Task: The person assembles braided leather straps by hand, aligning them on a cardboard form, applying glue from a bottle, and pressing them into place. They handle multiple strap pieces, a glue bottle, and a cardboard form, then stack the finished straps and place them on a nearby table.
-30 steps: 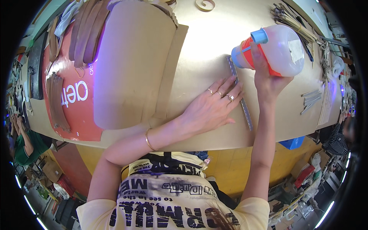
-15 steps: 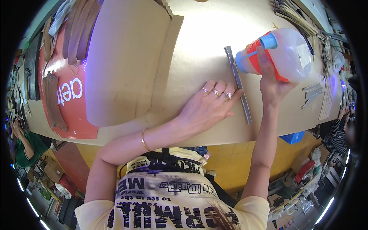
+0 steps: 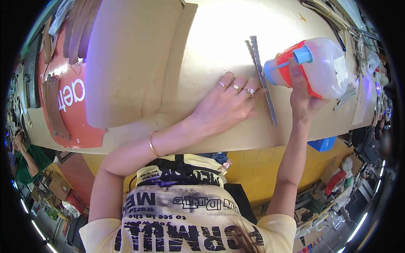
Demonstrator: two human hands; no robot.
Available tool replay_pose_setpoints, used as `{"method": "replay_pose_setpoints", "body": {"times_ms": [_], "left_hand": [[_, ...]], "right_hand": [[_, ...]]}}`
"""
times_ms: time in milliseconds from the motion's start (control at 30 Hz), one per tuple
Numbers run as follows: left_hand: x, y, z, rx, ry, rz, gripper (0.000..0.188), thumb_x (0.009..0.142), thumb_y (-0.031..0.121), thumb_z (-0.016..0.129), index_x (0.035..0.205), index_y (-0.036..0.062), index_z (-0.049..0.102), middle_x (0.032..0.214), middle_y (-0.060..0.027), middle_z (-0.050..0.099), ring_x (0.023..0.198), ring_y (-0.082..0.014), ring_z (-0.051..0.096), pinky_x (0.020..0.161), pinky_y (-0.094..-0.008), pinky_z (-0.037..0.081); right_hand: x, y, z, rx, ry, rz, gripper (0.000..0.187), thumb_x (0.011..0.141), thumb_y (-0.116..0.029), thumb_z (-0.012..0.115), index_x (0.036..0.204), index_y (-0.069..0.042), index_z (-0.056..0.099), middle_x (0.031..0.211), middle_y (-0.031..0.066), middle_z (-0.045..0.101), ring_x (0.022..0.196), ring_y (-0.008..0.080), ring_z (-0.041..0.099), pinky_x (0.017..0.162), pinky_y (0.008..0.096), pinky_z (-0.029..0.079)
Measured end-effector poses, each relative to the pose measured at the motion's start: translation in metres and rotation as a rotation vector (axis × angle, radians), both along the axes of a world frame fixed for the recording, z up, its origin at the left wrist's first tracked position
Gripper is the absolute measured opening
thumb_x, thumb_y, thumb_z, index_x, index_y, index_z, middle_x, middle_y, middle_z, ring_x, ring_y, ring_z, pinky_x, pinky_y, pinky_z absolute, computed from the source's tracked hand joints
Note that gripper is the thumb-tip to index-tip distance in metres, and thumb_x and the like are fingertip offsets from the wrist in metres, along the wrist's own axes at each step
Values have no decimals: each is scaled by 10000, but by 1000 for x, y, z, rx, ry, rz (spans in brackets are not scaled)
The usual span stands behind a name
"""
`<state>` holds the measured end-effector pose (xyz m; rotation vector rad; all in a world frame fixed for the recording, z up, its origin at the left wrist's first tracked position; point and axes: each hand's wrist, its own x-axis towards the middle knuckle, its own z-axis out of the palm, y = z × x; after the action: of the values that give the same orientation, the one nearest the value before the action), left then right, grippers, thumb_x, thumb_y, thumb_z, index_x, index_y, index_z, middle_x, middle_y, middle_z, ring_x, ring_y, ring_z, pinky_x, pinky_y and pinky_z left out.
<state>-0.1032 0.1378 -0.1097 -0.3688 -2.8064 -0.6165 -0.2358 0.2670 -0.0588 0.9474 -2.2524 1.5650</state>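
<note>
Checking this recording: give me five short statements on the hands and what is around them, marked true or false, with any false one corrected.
1. The right hand holds a translucent bottle. True.
2. The bottle stands upright. False: it is tipped over, its light blue end pointing left.
3. The left hand has its index fingertip at a narrow dark strip. True.
4. The left hand wears no rings. False: several show on its fingers.
5. The red sheet lies to the right of the bottle. False: it lies far to the left.
</note>
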Motion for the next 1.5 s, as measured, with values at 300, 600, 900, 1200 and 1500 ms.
{"method": "replay_pose_setpoints", "body": {"times_ms": [300,600,900,1200,1500], "left_hand": [[1,2,-3,-94,74,14,473,738,303,763,1164,112,685,1034,-50,510,984,-215,483,889,-378,390],[0,2,0,-66,53,3,471,744,281,765,1165,91,676,1045,-67,521,990,-228,512,873,-392,409],[0,2,2,-121,43,-2,496,774,287,754,1212,88,636,1090,-78,556,1004,-238,533,903,-412,430],[0,3,4,-193,42,-19,460,843,312,696,1235,82,629,1091,-85,581,1014,-244,552,922,-428,435],[0,3,6,-235,18,-24,456,875,335,665,1256,89,620,1098,-80,589,1036,-238,556,937,-421,433]], "right_hand": [[12,18,-5,-23,-27,-38,328,729,-105,852,999,16,711,932,72,721,813,163,683,760,299,543],[31,46,-10,64,-61,-166,369,737,-105,847,1053,3,691,993,66,703,890,168,667,813,308,523],[48,70,-17,65,-24,-152,397,752,-96,842,1101,-4,677,1048,77,699,945,202,669,860,335,521],[70,96,-22,82,-56,-238,426,765,-107,829,1137,-9,647,1071,70,676,957,191,646,867,334,508],[84,112,-26,94,94,-286,378,812,-72,780,1142,1,612,1070,68,656,936,177,630,843,332,525]]}}
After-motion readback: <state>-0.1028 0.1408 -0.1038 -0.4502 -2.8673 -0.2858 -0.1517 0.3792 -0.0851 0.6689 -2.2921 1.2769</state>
